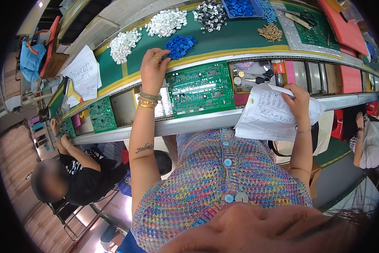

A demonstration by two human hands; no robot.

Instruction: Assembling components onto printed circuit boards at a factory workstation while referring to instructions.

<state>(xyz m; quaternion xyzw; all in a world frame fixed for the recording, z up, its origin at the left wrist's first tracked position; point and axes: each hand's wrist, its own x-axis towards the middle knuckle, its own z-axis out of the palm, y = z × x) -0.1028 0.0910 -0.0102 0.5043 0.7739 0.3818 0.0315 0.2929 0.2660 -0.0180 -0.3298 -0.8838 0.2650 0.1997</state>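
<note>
In the head view the left hand (152, 67) rests with loose, empty fingers on the upper left corner of the green circuit board (200, 87) lying in the conveyor track, while the right hand (298, 101) pinches a crumpled white printed sheet (267, 114) just right of that board. As I judge it, the sheet could sag onto the board and hide it, or the reaching wrist could scatter the blue parts (179, 45) on the green table (236, 36); a red flat tray (344, 29) lies far right
</note>
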